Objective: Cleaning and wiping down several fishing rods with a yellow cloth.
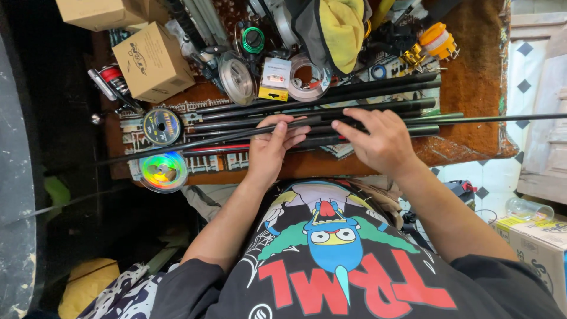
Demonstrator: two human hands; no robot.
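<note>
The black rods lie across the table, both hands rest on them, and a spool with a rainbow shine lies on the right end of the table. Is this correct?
Not quite. The head view shows the rainbow-shiny spool near the left end of the table, beside the left hand. The rest holds: the black rods lie across the table, with the left hand and right hand on them.

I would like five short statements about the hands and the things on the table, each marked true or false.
1. Both hands rest on the black rods. True: the left hand and the right hand lie on them.
2. The rods stand upright. False: they lie flat across the table.
3. A shiny rainbow-coloured spool lies beyond the left hand. True.
4. The right hand holds the orange reel. False: the reel sits apart, near the table's far edge.
5. The cardboard box is open. False: it is closed.
</note>
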